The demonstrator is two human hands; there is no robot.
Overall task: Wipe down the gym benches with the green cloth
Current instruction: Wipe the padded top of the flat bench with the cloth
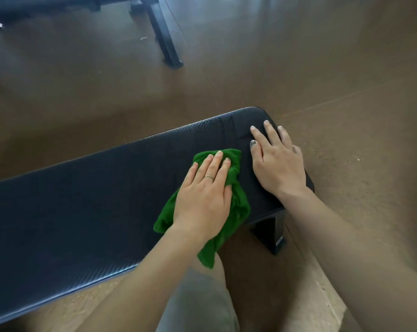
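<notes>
While the fingers [214, 161] of the left hand [202, 197] lay straight and close together, pressing flat on the green cloth [238, 207], the cloth sat bunched on the black pad of the near bench [83, 200], toward its right end, with one tail hanging over the near edge. The right hand [278, 164] rested just beside it on the pad's end, fingers straight and slightly spread, holding nothing; it looked to be steadying the bench. To wipe well, the person would have done best to keep the palm's weight over the cloth and flatten the bunched folds, so more fabric met the textured surface. Long overlapping strokes along the pad would likely have covered it most evenly, with the right hand lifted aside when the end was reached. A second bench frame [164, 39] stood well apart across the brown floor [298, 56], apparently awaiting its turn.
</notes>
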